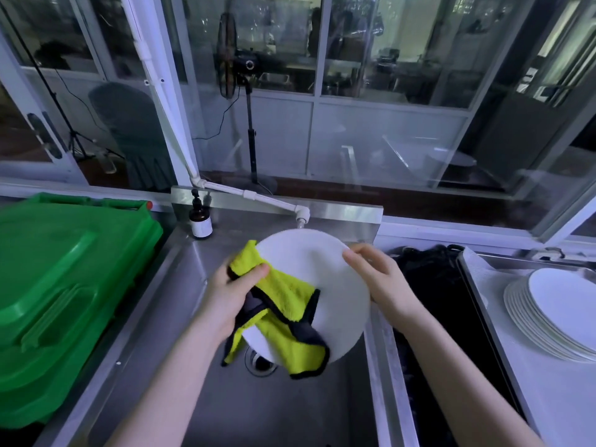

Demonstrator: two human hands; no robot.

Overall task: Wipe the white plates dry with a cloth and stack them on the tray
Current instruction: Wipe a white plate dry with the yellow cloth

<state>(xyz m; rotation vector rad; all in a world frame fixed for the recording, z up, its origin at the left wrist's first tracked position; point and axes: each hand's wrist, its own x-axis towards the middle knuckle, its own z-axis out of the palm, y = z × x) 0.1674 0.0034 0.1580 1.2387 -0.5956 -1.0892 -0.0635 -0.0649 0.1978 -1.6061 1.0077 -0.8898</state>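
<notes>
Head view, left grip (232, 291) clutching cloth (287, 301), right grip (383, 279) holding plate (309, 253) over sink (290, 408), plate stack (554, 314) on tray (516, 261)

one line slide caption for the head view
Left hand holds a yellow cloth against a white plate gripped by the right hand over a sink, beside a tray of stacked plates.

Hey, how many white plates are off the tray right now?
1: the white plate held over the sink, right hand gripping its rim, left hand holding the yellow cloth against it. Others may be hidden beneath it.
</notes>
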